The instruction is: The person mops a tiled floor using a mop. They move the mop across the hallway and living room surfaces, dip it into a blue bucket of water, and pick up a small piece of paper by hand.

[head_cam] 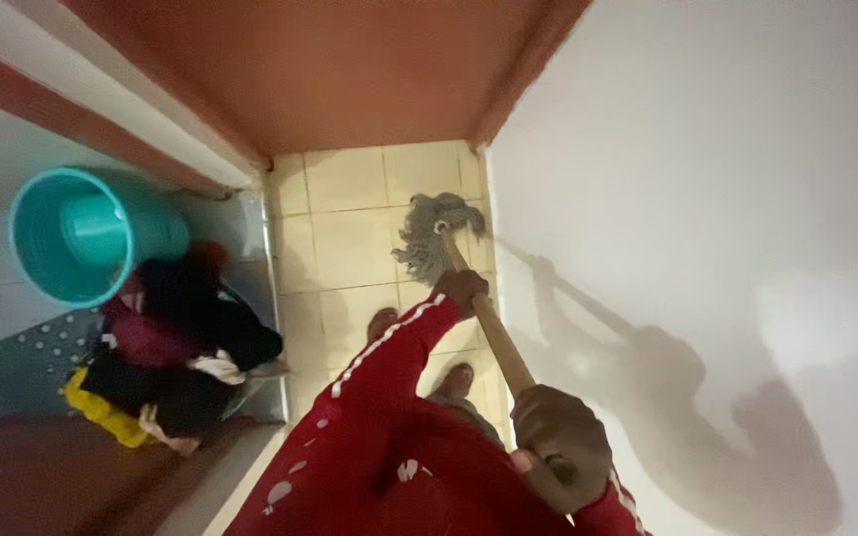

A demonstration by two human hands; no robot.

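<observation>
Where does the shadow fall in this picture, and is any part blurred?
Head view: the mop handle and both arms cast a dark shadow on the white wall at right; the right hand nearest the camera looks soft; edges bend from wide-angle distortion.

No packages, labels, signs or screens anywhere in here, as far as I can see from where I stand
</observation>
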